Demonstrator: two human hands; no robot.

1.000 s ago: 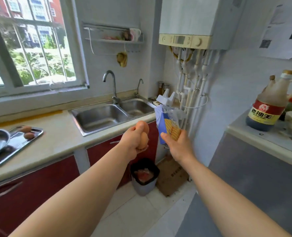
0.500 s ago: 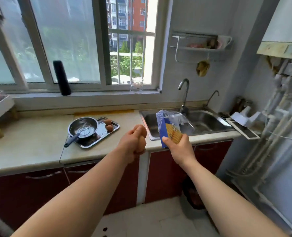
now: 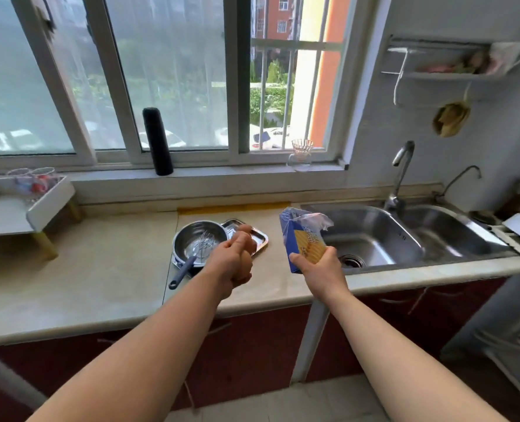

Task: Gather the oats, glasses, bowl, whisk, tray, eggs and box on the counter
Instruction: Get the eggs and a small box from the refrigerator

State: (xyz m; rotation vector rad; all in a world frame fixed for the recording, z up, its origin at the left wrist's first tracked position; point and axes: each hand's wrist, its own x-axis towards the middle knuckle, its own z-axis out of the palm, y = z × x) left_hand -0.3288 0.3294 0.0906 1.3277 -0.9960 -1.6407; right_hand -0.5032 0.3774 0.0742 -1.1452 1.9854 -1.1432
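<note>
My left hand (image 3: 229, 263) grips a brown egg (image 3: 246, 261) above the counter's front part, just right of the steel bowl (image 3: 191, 239). The bowl stands on a steel tray (image 3: 260, 239) and holds a whisk (image 3: 204, 242) with a blue handle. Another egg (image 3: 245, 228) lies on the tray behind my fingers. My right hand (image 3: 321, 271) holds an opened blue and yellow oats box (image 3: 302, 239) upright over the counter, left of the sink. Two glasses (image 3: 32, 178) stand in a white rack at the far left.
A double steel sink (image 3: 404, 236) with a tap fills the counter's right end. A black flask (image 3: 157, 141) and a small glass cup (image 3: 301, 153) stand on the window sill. The white rack (image 3: 48, 205) sits on wooden legs at left. Red cabinets run below.
The view has swung left and closer to the counter. Both hands, with egg and oats box, now hover over the counter beside the bowl and tray.
</note>
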